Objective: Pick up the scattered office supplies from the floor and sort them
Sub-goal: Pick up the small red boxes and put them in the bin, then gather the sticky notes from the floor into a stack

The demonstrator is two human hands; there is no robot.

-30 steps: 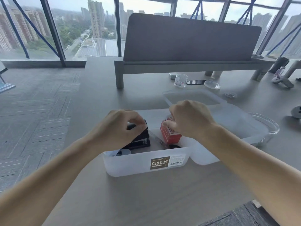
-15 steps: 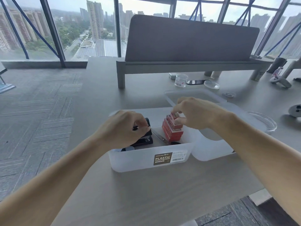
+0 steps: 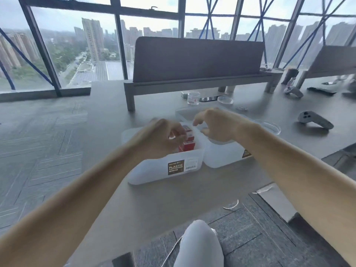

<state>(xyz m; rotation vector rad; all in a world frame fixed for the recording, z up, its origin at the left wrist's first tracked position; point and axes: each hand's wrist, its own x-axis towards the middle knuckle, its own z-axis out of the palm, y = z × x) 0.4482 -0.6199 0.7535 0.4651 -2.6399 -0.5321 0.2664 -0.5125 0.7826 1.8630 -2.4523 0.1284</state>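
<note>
Evidently, the small red boxes are being settled into the labelled plastic container, which is standing on the table close against a second translucent container; whether the two walls are touching cannot be told. The boxes are stacked at the right end of the labelled container, beside its wall.

The left hand is being held over the stack with its fingers curled down onto the top box. Whether that box is being pinched or merely touched cannot be told, since the contact is being hidden by the knuckles. The right hand is being held above the second container, its fingers loosely bent and apart, with nothing being gripped.

Judging from this, the stack is being squared up rather than carried. The step is being done well if the top box is being pressed straight down and nudged flush with those beneath, not dragged sideways, because a tall narrow stack is easily being tipped by a sideways push. The light container is best being steadied at its rim by the free right hand while the boxes are being aligned.
</note>
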